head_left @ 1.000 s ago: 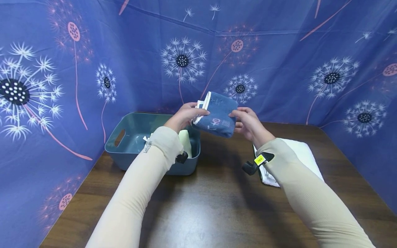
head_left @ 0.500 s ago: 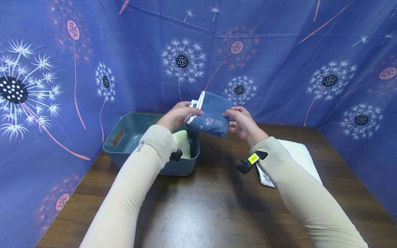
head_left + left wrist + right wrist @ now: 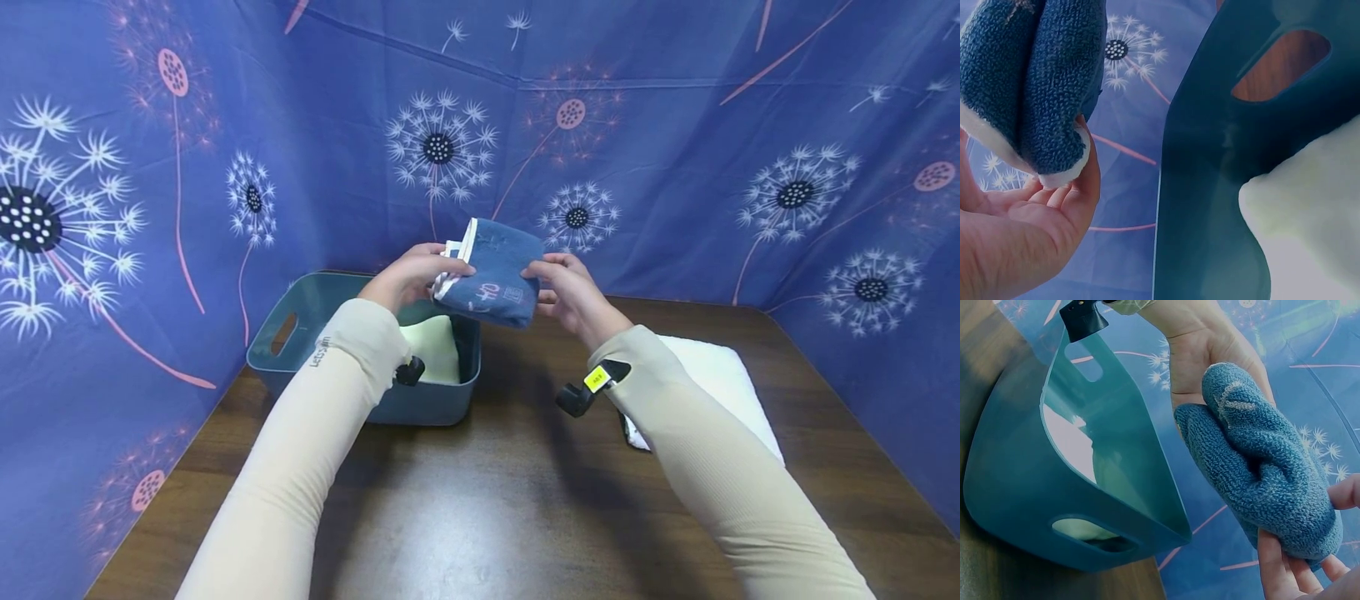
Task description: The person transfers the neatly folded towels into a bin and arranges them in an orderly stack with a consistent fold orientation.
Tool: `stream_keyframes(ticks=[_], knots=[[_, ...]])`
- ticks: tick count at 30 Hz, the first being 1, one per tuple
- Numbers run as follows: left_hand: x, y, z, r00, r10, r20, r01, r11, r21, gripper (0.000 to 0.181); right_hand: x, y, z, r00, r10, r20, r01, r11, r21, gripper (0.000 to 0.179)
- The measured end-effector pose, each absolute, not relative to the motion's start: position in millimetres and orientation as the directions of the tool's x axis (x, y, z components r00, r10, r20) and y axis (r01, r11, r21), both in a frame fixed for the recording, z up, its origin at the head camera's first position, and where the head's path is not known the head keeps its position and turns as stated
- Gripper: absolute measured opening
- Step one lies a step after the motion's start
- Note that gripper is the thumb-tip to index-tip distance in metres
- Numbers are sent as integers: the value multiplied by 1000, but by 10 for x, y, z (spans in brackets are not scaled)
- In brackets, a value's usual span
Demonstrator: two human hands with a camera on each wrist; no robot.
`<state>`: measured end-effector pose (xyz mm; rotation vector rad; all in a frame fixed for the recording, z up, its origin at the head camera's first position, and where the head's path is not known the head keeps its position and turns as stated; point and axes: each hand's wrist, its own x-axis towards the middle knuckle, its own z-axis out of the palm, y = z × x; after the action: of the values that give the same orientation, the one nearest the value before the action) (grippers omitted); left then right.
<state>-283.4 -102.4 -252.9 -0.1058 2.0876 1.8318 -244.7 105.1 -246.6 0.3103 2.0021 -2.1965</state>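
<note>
Head view, nearest first: from the lower edge, two cream sleeves (image 3: 262, 483), each with a black wrist camera (image 3: 576, 398). Between them, a glossy brown wooden tabletop (image 3: 465, 500). Right of centre, past the right sleeve, a folded white cloth (image 3: 720, 371), lying flat. At mid-frame, held up off the wood, a folded blue terry towel (image 3: 501, 258) with pink-and-white print. On its white-trimmed left edge, the grip of the left hand (image 3: 405, 277), thumb over the front; on its right edge, the pinch of the right hand (image 3: 572, 292), thumb against fingertips. Rightward from the left fingers, leftward from the right ones; nearly square here, but in the right wrist view a fat roll, slanting from upper left to lower right. Left of centre, nearer to the left hand, a teal plastic basket (image 3: 435, 407) with pale green cloth (image 3: 435, 350) inside; whether directly under the towel's lower left corner, impossible to tell. Farthest, across the top, a dandelion-print curtain (image 3: 660, 167)
</note>
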Motion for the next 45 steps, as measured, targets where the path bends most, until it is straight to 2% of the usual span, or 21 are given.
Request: stream_keyframes(ticks=[6,15,22,28,36,45], knots=[[-2829,-1111,-2514,-930,170,-326,-298,170,939,71,-2453,971,-2467,-967,11,-255,253,-99,-962,52],[-2856,-1253,-2511,-927,191,-324,-290,186,939,59,-2496,854,-2480,-964,3,-266,264,-118,-957,44],[-2857,-1319,-2486,-925,170,-341,-302,217,928,73,-2520,777,-2496,-963,1,-270,268,-118,-956,42],[-2861,-1409,-2475,-925,171,-340,-305,202,931,68,-2550,691,-2502,-963,-4,-271,270,-98,-958,44],[-2866,-1566,-2450,-926,145,-348,-308,238,921,90,-2591,542,-2521,-963,-29,-267,268,-97,-958,45],[-2865,-1720,-2424,-925,143,-353,-299,304,905,88,-2628,404,-2541,-963,-39,-268,271,-86,-959,47]])
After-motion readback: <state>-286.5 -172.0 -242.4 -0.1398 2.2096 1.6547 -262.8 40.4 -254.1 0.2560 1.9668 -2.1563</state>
